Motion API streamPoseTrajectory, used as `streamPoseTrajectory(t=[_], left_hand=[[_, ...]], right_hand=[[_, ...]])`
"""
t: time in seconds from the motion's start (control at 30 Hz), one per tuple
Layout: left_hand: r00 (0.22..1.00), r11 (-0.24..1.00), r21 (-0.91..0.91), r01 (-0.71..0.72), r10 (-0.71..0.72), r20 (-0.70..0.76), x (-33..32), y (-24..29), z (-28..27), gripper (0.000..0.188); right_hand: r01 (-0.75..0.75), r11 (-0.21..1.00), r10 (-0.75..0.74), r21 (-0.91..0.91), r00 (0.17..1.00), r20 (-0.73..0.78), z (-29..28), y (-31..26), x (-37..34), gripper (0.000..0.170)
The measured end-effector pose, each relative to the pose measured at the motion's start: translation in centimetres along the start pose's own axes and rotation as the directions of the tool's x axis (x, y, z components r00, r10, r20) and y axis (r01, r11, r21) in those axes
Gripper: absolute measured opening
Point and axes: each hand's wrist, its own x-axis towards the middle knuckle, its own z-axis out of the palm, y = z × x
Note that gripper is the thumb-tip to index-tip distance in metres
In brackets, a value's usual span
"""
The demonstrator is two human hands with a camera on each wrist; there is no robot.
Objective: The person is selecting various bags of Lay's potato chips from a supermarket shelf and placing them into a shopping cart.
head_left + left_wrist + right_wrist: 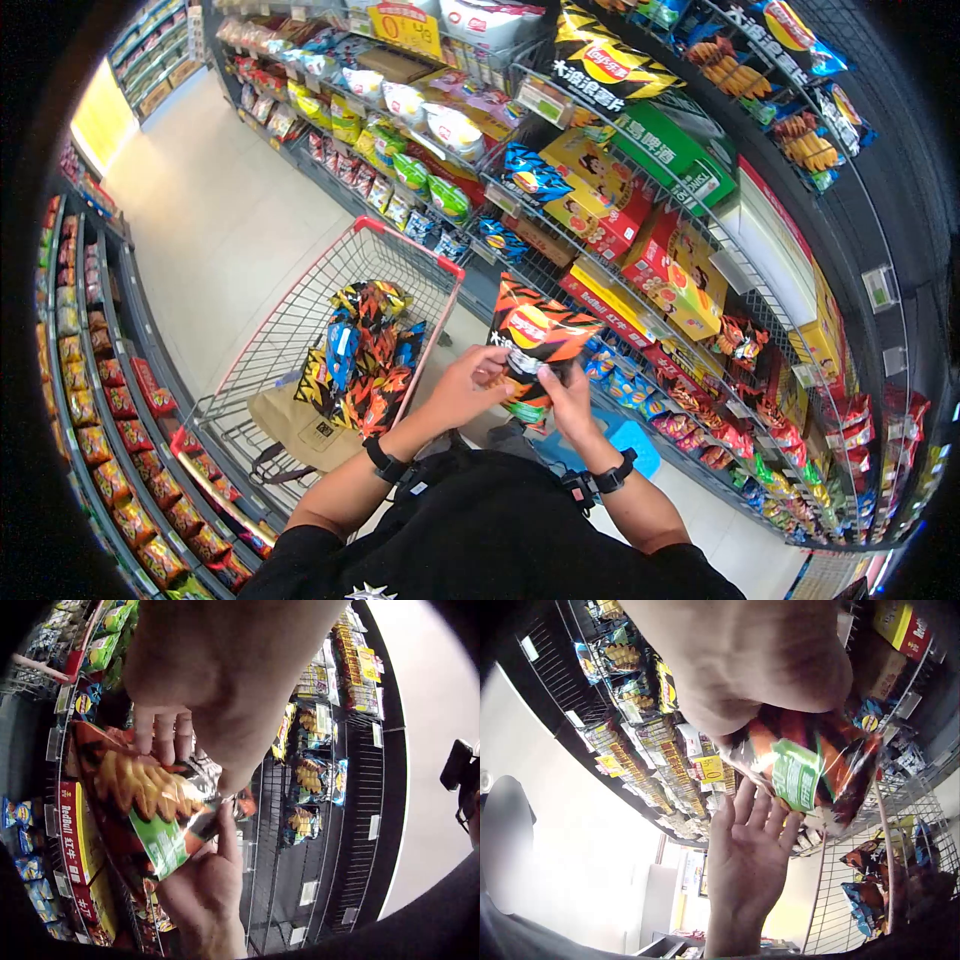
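In the head view, a black-and-orange bag of Lay's potato chips (545, 335) is held up in front of the body. My right hand (570, 402) grips its lower right side, thumb on the front. My left hand (466, 388) is at the bag's left side, fingers loosely extended. In the right wrist view, the left hand (750, 862) shows an open palm with fingertips right at the bag's edge. The left wrist view shows the chip-and-green-label side of the bag (142, 787) and the right hand (206, 889) supporting it from below.
A shopping cart (410, 245) at left carries several chip bags (370, 365) and a brown paper bag (300, 430). Snack shelves (520, 200) with boxes rise ahead and right. Another shelf of packets (110, 430) lines the left, beside the aisle floor (210, 220).
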Motion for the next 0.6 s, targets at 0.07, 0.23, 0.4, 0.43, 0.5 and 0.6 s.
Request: streamPoseTrajectory(t=[0.07, 0.23, 0.4, 0.43, 0.5, 0.6], left_hand=[[0.996, 0.998, -0.044, 0.041, -0.044, -0.074, 1.0, 0.3, 0.4, 0.069], [0.959, 0.993, -0.076, 0.086, -0.103, -0.264, 2.5, 2.3, -0.2, 0.06], [0.965, 0.953, -0.172, 0.25, -0.26, -0.042, 2.3, 0.0, -1.9, 0.053], [0.976, 0.953, -0.211, 0.217, -0.214, 0.038, 2.0, 3.3, -1.8, 0.053], [0.965, 0.948, -0.189, 0.255, -0.236, 0.118, 1.7, 3.3, -1.7, 0.055], [0.941, 0.934, -0.178, 0.309, -0.273, 0.201, 1.1, 1.5, -1.7, 0.06]], right_hand=[[0.056, 0.997, -0.061, 0.056, 0.994, 0.089, -0.1, -0.3, -0.2, 0.052], [0.158, 0.973, -0.081, -0.166, 0.914, 0.397, -0.1, -3.7, -1.1, 0.069], [0.207, 0.969, -0.203, -0.136, 0.978, 0.044, -1.8, -4.4, 0.8, 0.068], [0.159, 0.987, -0.162, 0.036, 0.979, 0.126, -1.8, -4.8, 0.9, 0.069], [0.059, 0.992, -0.082, 0.113, 0.973, 0.215, -2.1, -4.9, 0.5, 0.062], [0.015, 1.0, -0.017, 0.011, 0.979, 0.204, -2.3, -4.3, 0.7, 0.052]])
